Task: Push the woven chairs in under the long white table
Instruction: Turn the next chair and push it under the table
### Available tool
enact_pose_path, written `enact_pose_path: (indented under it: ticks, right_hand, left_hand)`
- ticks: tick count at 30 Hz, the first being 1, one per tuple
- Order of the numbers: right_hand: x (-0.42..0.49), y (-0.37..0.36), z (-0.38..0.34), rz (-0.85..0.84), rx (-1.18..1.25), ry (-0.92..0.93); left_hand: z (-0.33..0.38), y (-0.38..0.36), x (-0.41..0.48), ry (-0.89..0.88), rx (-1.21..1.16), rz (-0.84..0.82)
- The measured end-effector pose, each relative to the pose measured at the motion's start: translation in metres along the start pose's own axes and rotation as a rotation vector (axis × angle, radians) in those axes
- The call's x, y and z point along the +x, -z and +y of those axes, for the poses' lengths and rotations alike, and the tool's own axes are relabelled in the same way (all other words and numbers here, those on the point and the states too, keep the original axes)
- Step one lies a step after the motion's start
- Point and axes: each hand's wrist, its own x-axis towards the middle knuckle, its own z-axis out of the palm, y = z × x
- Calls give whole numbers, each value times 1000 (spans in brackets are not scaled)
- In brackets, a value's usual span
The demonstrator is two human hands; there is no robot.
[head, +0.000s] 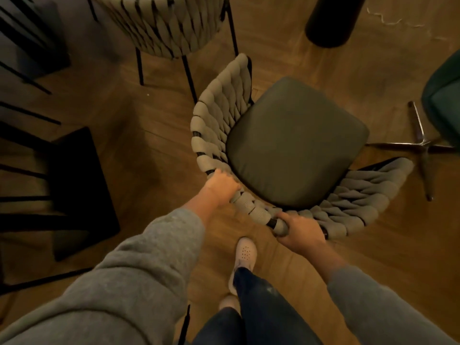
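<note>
A woven chair (pixel 216 120) with a beige braided curved back and a dark green seat cushion (pixel 296 143) stands on the wooden floor just ahead of me. My left hand (pixel 222 184) grips the left part of the braided back rim. My right hand (pixel 298 231) grips the rim nearer to me, around a black frame bar. A second woven chair (pixel 164 23) stands at the top of the view, its back towards me. No white table shows in the frame.
Dark slatted black furniture (pixel 74 185) fills the left side. A dark round post (pixel 331 18) stands at the top right. A green swivel chair (pixel 445 95) with a chrome star base (pixel 423 145) sits at the right. My white shoe (pixel 245 255) is under the chair's back.
</note>
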Motion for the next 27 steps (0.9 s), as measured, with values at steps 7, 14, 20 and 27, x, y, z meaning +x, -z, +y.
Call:
enact_pose_path:
  ticks: [7,14,20,27]
  right_hand:
    - [-51,-15,4,-69,-72,64]
    - [-109,-40,-43,-285,-362,-35]
    - [-164,-71,-52,-263,-293,102]
    - [-146,-54,-48,-336,-400,288]
  left_hand:
    - [64,-35,-60,138,-144,-3]
    - [153,-83,-129,193,-327,19]
    - [210,-128,-185,157,-521,103]
    - [162,-164,-212,147,-427,21]
